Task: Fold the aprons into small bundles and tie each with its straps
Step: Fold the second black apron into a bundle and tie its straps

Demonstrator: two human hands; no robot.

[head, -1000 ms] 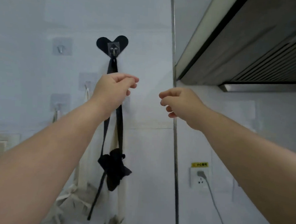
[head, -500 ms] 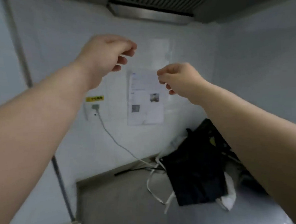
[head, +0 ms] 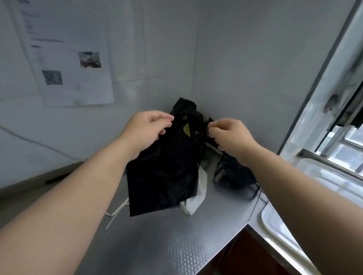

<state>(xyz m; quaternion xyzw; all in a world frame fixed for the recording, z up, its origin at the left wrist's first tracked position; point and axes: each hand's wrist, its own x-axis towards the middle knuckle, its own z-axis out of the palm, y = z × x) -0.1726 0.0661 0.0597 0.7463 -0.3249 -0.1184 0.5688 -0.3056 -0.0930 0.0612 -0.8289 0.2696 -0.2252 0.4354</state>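
A black apron [head: 163,178] with a small yellow logo lies crumpled on the steel counter [head: 160,252], its top leaning into the wall corner. My left hand [head: 149,127] hovers at the apron's upper left edge with loosely curled fingers. My right hand [head: 229,135] is at the upper right, by the tangled black straps [head: 204,134], fingers also curled. No clear grip shows on either side. A white apron [head: 196,199] peeks out from under the black one, and its white straps [head: 115,213] trail to the left.
A second dark crumpled cloth [head: 235,173] lies to the right near the corner. A white tray [head: 277,226] sits at the counter's right side below a window [head: 348,146]. A printed sheet [head: 71,64] and a cable [head: 29,140] are on the left wall.
My view swung from the wall hook with a tied black bundle, right and down to the counter corner. Both hands dropped from in front of the wall to the black apron.
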